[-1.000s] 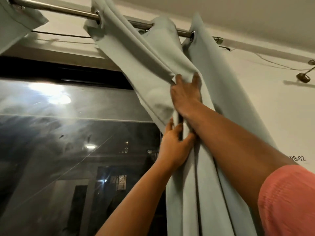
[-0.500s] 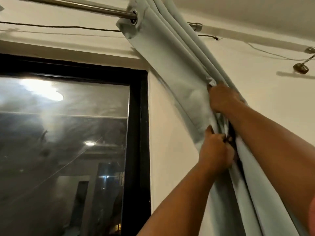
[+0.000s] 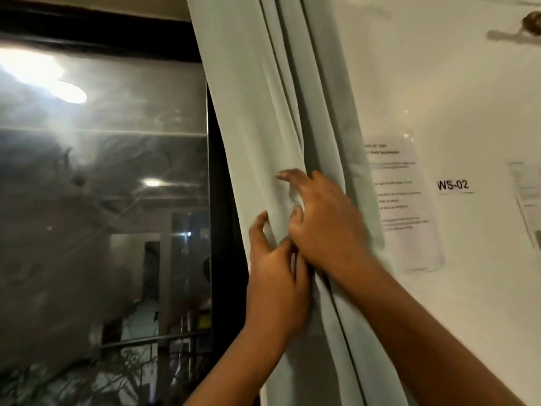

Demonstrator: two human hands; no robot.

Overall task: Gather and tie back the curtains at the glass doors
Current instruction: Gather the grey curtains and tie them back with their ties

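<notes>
- Glass door fills my left side, its dark frame meeting the curtain.
- My left hand curls round the bunched folds, thumb up.
- My right hand presses just above, fingers spread and bent.
- Taped notices on the wall, right.

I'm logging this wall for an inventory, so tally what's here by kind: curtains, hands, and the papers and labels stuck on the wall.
Curtain: 1, gathered in folds
Hands: 2, left hand and right hand
Printed sheets: 2, one full, one cut off at the edge
WS-02 label: 1
Total: 6
</notes>
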